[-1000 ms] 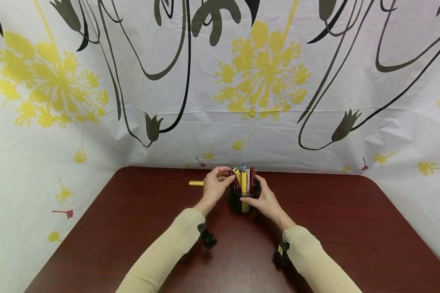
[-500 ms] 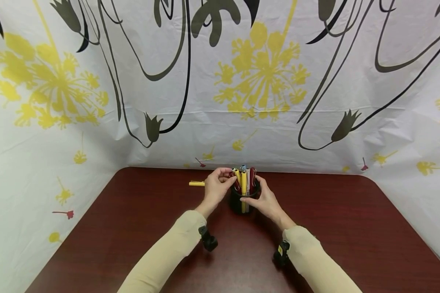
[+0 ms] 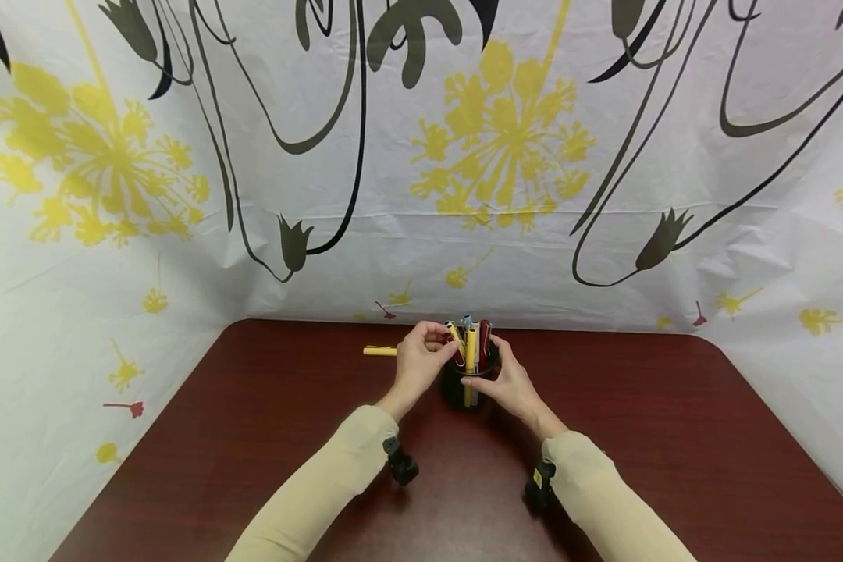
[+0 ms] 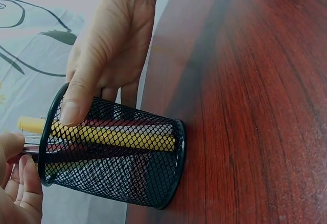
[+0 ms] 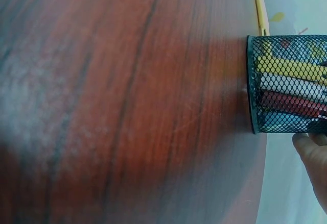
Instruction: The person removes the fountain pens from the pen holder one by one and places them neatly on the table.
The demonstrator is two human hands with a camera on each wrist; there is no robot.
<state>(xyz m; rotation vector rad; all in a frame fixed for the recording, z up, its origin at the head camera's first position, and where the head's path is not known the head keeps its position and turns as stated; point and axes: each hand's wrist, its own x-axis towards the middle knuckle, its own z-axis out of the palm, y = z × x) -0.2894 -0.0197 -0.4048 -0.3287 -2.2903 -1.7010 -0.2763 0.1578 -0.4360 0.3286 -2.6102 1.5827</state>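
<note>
A black mesh pen cup point(image 3: 455, 393) stands upright near the table's far edge, with several pens in it. Yellow, white and dark red barrels show through the mesh in the right wrist view. My right hand point(image 3: 513, 388) grips the cup from the right, thumb across the front near the rim point(image 4: 53, 124) and fingers behind. At the cup's mouth my left hand point(image 3: 418, 361) pinches a dark red pen point(image 4: 31, 148) between thumb and fingers; the pen's lower part is inside the cup. A yellow pen point(image 3: 379, 351) lies on the table left of the cup, partly hidden by the left hand.
The dark red wooden table point(image 3: 267, 437) has rounded far corners. Behind it and at both sides hangs a white sheet point(image 3: 365, 195) printed with yellow and grey plants. Both wrists wear small black cameras point(image 3: 402, 462).
My left hand has shifted slightly right, and the pens at the cup's left and front lean a little further right. The right hand and the cup stay in place.
</note>
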